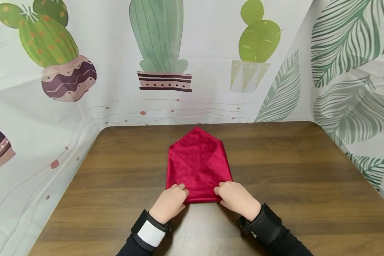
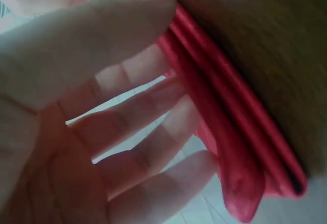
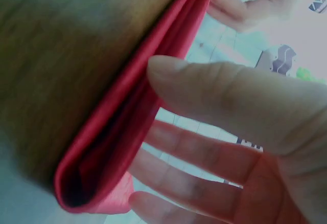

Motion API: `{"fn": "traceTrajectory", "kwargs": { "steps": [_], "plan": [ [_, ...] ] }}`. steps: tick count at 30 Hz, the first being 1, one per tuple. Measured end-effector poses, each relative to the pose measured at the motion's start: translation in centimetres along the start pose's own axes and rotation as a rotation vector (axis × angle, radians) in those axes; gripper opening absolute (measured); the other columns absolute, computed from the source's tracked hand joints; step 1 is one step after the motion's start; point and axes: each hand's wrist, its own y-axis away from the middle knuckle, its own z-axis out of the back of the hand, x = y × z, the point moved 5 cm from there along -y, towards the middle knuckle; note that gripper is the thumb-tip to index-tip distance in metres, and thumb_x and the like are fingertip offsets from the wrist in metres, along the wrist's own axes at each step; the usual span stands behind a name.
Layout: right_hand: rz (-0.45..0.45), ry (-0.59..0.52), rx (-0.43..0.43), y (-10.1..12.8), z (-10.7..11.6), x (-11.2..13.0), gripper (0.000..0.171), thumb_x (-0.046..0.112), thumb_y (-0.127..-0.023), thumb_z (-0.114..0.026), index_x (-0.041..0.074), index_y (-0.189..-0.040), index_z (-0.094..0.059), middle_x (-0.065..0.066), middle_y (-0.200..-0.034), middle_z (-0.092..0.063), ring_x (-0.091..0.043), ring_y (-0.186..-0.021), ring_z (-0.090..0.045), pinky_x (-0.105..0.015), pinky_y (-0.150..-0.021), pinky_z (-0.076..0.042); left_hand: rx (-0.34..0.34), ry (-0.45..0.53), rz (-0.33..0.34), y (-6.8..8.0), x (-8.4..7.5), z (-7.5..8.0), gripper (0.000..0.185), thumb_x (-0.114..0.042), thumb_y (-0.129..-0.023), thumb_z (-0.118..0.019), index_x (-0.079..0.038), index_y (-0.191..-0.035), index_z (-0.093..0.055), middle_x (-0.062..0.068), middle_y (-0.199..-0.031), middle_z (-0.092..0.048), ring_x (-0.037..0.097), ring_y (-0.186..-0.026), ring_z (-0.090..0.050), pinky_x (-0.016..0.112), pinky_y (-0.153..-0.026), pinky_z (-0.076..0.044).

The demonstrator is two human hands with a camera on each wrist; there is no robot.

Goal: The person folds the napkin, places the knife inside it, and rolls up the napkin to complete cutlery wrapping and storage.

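Observation:
A folded red velvety cloth (image 1: 198, 160) lies on the wooden table, its pointed end away from me and its straight folded edge towards me. At the left end of that near edge, my left hand (image 1: 169, 203) pinches the cloth, thumb in front and fingers over the top. My right hand (image 1: 238, 200) pinches the right end the same way. The left wrist view shows several stacked folds of the cloth (image 2: 230, 127) beside the thumb. In the right wrist view the cloth (image 3: 110, 127) makes a rounded loop at its end.
The brown wooden table (image 1: 115, 170) spreads out around the cloth on all sides. Behind it hangs a white backdrop (image 1: 211, 46) printed with potted cacti and leaves. Both wrists wear black bands, the left one (image 1: 148, 231) with a white patch.

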Motion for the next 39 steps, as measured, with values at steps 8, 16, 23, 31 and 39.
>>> {"fn": "traceTrajectory", "kwargs": {
  "steps": [8, 16, 23, 31, 39],
  "plan": [
    [0.078, 0.269, -0.107, -0.1, -0.6, 1.8, 0.015, 0.008, -0.064, -0.070, 0.012, -0.060, -0.056, -0.002, -0.055, -0.048, -0.018, -0.052, -0.051, -0.025, -0.047, -0.041, -0.007, -0.012, 0.016, -0.3, -0.8, -0.5, 0.024, -0.016, -0.061, -0.079, -0.008, -0.077, -0.063, 0.004, -0.072, -0.048, 0.021, -0.065, -0.048, 0.027, -0.051, -0.046],
    [0.201, 0.455, -0.126, -0.4, -0.9, 3.2, 0.032, 0.007, -0.067, -0.070, 0.017, -0.048, -0.046, 0.004, -0.047, -0.042, -0.010, -0.047, -0.045, -0.019, -0.046, -0.036, -0.129, -0.291, -0.094, -0.8, -2.3, -0.8, 0.012, -0.005, -0.066, -0.070, -0.012, -0.062, -0.060, 0.002, -0.060, -0.045, 0.016, -0.053, -0.046, 0.022, -0.040, -0.039],
    [0.250, 0.549, -0.160, -1.3, -1.5, 3.8, 0.036, 0.009, -0.067, -0.067, 0.020, -0.043, -0.042, 0.007, -0.043, -0.040, -0.007, -0.043, -0.044, -0.019, -0.041, -0.037, -0.153, -0.419, -0.210, -1.5, -3.3, -0.7, 0.014, -0.006, -0.066, -0.067, -0.013, -0.056, -0.060, 0.000, -0.052, -0.046, 0.013, -0.046, -0.046, 0.022, -0.041, -0.041],
    [0.314, 0.473, -0.168, -1.6, -0.8, 2.7, 0.031, 0.009, -0.067, -0.071, 0.017, -0.049, -0.047, 0.004, -0.048, -0.044, -0.009, -0.047, -0.046, -0.017, -0.044, -0.036, -0.174, -0.414, -0.243, -1.8, -3.5, -1.2, 0.016, -0.006, -0.064, -0.067, -0.014, -0.055, -0.057, -0.002, -0.050, -0.047, 0.012, -0.047, -0.048, 0.023, -0.041, -0.040],
    [0.321, 0.422, -0.169, -1.5, -0.3, 2.7, 0.031, 0.007, -0.067, -0.070, 0.017, -0.050, -0.045, 0.005, -0.048, -0.043, -0.007, -0.048, -0.044, -0.017, -0.047, -0.035, -0.170, -0.466, -0.307, -2.3, -3.6, -1.6, 0.027, -0.008, -0.060, -0.069, -0.023, -0.045, -0.051, -0.009, -0.048, -0.048, 0.008, -0.046, -0.047, 0.022, -0.041, -0.039]
  ]
}}
